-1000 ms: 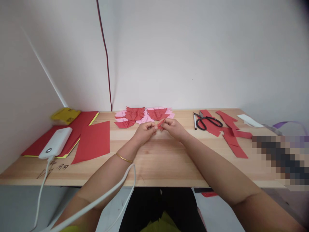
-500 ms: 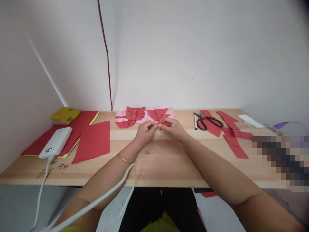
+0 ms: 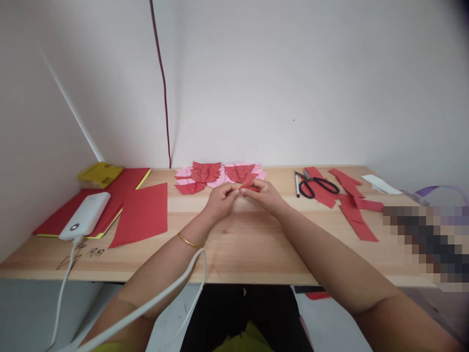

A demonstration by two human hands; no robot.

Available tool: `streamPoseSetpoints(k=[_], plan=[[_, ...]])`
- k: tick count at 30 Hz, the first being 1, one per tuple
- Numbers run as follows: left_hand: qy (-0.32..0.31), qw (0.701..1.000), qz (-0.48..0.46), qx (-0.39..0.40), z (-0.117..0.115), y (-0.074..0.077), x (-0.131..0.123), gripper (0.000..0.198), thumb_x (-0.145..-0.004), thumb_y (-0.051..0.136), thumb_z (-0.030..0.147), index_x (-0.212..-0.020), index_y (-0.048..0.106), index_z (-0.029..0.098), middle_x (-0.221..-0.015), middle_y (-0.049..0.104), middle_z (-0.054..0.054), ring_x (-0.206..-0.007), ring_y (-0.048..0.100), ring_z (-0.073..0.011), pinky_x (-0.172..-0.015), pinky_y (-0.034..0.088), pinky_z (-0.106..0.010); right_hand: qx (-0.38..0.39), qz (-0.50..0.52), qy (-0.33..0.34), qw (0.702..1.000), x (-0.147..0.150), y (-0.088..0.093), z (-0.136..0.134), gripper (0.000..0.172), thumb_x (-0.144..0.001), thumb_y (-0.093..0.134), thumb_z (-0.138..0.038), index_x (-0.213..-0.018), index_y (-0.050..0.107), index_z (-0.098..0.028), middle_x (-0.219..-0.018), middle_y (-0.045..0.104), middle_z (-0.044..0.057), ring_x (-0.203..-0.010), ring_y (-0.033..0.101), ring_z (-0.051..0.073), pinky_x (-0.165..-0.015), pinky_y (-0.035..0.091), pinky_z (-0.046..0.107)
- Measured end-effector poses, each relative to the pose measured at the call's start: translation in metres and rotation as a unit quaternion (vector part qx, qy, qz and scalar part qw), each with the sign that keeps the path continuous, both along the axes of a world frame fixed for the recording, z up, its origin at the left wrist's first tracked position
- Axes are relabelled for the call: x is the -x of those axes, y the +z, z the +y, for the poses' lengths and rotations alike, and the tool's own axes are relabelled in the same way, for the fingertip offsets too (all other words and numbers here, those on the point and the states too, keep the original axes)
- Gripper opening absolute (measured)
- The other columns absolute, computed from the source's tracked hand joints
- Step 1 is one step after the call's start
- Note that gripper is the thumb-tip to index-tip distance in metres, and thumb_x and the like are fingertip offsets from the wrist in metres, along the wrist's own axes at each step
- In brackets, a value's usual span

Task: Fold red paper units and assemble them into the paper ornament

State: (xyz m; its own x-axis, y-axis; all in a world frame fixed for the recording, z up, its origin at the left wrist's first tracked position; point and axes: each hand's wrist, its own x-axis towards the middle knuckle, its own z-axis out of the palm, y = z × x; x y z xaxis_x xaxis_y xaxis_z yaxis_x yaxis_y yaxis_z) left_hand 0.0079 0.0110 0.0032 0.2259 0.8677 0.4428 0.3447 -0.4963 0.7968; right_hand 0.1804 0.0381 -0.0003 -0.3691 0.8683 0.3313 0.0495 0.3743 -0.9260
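Observation:
My left hand [image 3: 220, 198] and my right hand [image 3: 264, 194] meet over the middle of the wooden table [image 3: 234, 244]. Both pinch a small folded red paper piece [image 3: 247, 184] between their fingertips, just above the table top. A thin gold bangle sits on my left wrist. Right behind the hands lies a pile of folded red and pink paper shapes [image 3: 219, 175].
Red paper sheets [image 3: 141, 212] and a white power bank [image 3: 85, 215] with its cable lie at the left, beside a yellow object [image 3: 99, 174]. Black scissors [image 3: 317, 186], a pen [image 3: 296, 185] and red paper scraps [image 3: 351, 205] lie at the right. A white wall stands close behind.
The hands have barely shifted; the fingers have worked the small red piece, which now lies flatter between the fingertips.

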Motion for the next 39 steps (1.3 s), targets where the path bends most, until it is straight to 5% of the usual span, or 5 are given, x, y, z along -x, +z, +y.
streamPoseSetpoints(k=[11, 17, 33, 39], plan=[[-0.008, 0.999, 0.032, 0.017, 0.0019, 0.0002, 0.0018, 0.019, -0.082, 0.049, 0.028, -0.076, 0.062, 0.015, -0.068, 0.058, -0.001, -0.066, 0.050, -0.0124, -0.064, 0.038, -0.024, 0.020, -0.014, -0.002, 1.000, -0.0003, -0.0010, 0.0001, 0.022, -0.072, 0.068, -0.037, -0.081, 0.067, -0.017, -0.078, 0.067, 0.003, -0.076, 0.061, 0.016, -0.073, 0.048, 0.030], [-0.012, 0.998, 0.050, 0.037, 0.0032, -0.0024, 0.0023, 0.019, -0.082, 0.049, 0.029, -0.072, 0.057, 0.015, -0.063, 0.050, 0.001, -0.062, 0.045, -0.0113, -0.060, 0.035, -0.023, 0.018, 0.003, 0.037, 0.999, -0.0037, -0.0017, 0.0035, 0.033, -0.069, 0.072, -0.036, -0.097, 0.063, -0.020, -0.087, 0.066, 0.002, -0.076, 0.060, 0.014, -0.074, 0.049, 0.029], [-0.010, 0.998, 0.057, -0.023, 0.0041, -0.0035, 0.0022, 0.016, -0.082, 0.051, 0.024, -0.079, 0.063, 0.016, -0.075, 0.062, -0.002, -0.072, 0.054, -0.0130, -0.068, 0.040, -0.024, 0.074, 0.010, 0.012, 0.997, -0.0046, -0.0041, 0.0063, 0.028, -0.067, 0.072, -0.041, -0.084, 0.067, -0.018, -0.083, 0.069, 0.003, -0.079, 0.062, 0.016, -0.078, 0.048, 0.032], [0.002, 0.999, 0.013, 0.033, 0.0025, -0.0067, -0.0012, 0.015, -0.079, 0.057, 0.027, -0.083, 0.065, 0.015, -0.074, 0.063, -0.002, -0.067, 0.052, -0.0120, -0.064, 0.040, -0.024, 0.088, 0.020, 0.022, 0.996, -0.0044, -0.0048, 0.0055, 0.027, -0.066, 0.074, -0.039, -0.082, 0.068, -0.018, -0.084, 0.069, 0.003, -0.079, 0.062, 0.015, -0.078, 0.048, 0.031]])
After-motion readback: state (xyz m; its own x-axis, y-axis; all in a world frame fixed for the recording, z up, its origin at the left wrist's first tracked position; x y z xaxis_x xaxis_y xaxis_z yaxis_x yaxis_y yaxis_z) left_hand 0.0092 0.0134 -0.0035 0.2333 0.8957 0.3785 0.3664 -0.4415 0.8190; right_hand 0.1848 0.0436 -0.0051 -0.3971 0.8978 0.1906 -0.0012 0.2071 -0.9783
